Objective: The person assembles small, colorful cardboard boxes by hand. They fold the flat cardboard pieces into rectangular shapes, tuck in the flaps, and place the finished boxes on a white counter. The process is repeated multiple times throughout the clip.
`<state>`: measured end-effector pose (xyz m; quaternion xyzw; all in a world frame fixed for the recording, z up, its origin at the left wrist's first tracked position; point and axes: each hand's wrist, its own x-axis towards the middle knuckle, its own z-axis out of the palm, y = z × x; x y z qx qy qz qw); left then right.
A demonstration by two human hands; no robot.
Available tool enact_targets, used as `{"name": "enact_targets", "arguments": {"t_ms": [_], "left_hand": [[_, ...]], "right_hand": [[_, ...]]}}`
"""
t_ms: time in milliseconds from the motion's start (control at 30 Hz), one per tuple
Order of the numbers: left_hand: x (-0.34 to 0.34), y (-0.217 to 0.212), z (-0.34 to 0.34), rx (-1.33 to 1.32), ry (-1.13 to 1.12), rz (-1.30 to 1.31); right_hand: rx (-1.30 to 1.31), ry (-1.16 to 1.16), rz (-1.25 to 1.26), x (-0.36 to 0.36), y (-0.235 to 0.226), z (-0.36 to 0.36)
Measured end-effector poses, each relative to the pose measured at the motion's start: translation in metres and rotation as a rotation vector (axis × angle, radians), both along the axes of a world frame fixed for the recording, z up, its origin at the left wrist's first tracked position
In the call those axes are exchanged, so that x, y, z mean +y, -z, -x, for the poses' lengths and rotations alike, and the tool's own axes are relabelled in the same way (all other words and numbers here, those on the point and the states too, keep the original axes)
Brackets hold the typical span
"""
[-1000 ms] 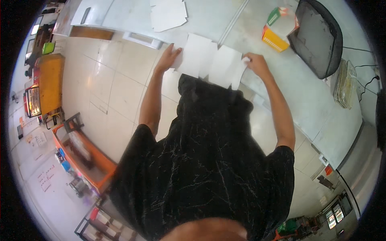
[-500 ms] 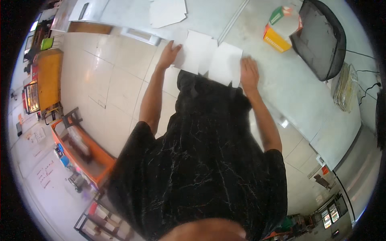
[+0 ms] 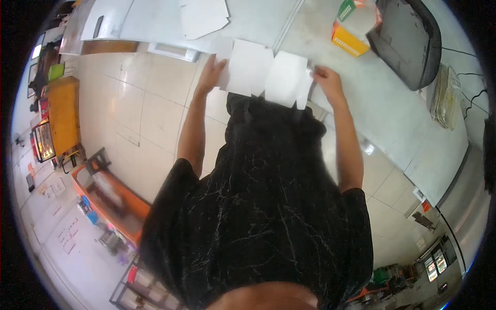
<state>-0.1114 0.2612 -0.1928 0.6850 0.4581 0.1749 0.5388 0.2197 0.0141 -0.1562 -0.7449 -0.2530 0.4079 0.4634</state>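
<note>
A flat white cardboard box blank (image 3: 250, 67), creased down the middle and notched along its near edge, spans the space between my hands at the table's near edge. My left hand (image 3: 211, 76) grips its left side, thumb on the upper face and the other fingers partly hidden. On the opposite side, my right hand (image 3: 327, 82) pinches the narrow right flap between thumb and fingertips. The blank's two main panels tilt slightly against each other along the crease. Its near edge overhangs the table, just above my black clothing.
Farther back on the pale table (image 3: 356, 98) lie more white cardboard sheets (image 3: 204, 18). To the right stand a yellow, green and red carton (image 3: 351, 39), a dark chair-back-shaped panel (image 3: 405, 44) and a plastic-wrapped stack (image 3: 444, 98). An orange cart (image 3: 111, 201) stands on the floor at left.
My right hand has gone from lying along the blank's right edge to pinching its flap, with the wrist farther right. My left hand keeps its hold. The whole view has shifted slightly.
</note>
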Motion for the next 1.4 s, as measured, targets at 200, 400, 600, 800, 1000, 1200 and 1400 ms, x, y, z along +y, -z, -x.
{"name": "enact_targets", "arguments": {"t_ms": [200, 400, 600, 800, 1000, 1200, 1400], "left_hand": [[-0.006, -0.004, -0.003, -0.025, -0.065, -0.09], [-0.018, -0.053, -0.016, -0.027, -0.009, 0.007], [-0.023, -0.058, -0.017, -0.077, -0.071, 0.129], [-0.027, -0.058, -0.025, 0.033, -0.116, -0.004], [-0.025, -0.043, -0.02, 0.081, -0.062, -0.076], [-0.024, -0.045, -0.018, 0.089, -0.073, -0.066], [-0.014, -0.037, -0.018, 0.123, -0.022, -0.142]], "right_hand": [[-0.156, -0.047, 0.109, 0.014, -0.008, 0.006], [-0.063, -0.065, 0.14, 0.027, -0.013, -0.004], [-0.491, -0.191, 0.155, 0.032, -0.015, -0.004], [-1.165, -0.279, 0.16, 0.032, 0.01, 0.026], [-1.463, -0.424, 0.125, 0.014, 0.027, 0.03], [-1.252, -0.473, 0.173, 0.005, 0.014, 0.046], [-1.182, -0.463, 0.155, 0.002, 0.009, 0.043]]}}
